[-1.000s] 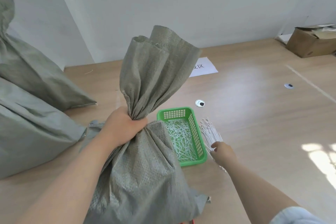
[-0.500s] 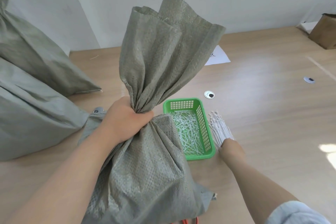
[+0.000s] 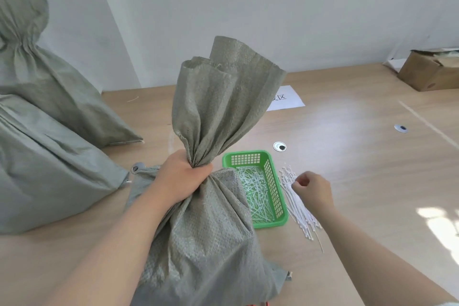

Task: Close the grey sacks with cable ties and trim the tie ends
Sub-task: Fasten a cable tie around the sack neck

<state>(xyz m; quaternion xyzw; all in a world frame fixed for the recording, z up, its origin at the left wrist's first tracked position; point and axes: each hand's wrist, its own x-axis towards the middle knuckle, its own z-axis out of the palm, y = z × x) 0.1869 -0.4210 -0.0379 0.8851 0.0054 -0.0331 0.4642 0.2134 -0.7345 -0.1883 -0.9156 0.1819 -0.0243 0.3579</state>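
writing: white paper sheet (image 3: 285,98) flat on the tabletop (image 3: 360,181) behind the sack; one printed character, "区", readable; the character to its left is cut off by the sack top. cardboard box (image 3: 429,74) far right, a small red mark on its side, not readable.

room: open wood surface to the right of the cable ties and forward toward the box. left side taken by two other grey sacks (image 3: 49,156), one behind the other, the rear one cinched at its neck. wall (image 3: 273,20) close behind. round cable port (image 3: 279,146) just beyond the green basket (image 3: 273,182).

grey sack (image 3: 211,243) upright at centre, near table edge. left hand (image 3: 183,176) fist wrapped around its gathered neck, mouth fanning out above the fist.

basket touches the sack's right side and holds cut tie ends (image 3: 255,194). cable ties (image 3: 298,208) loose in a pile just right of the basket. right hand (image 3: 313,189) over the pile, fingers curled, thumb and forefinger tips together at the ties' far end; cannot tell whether a tie is pinched.
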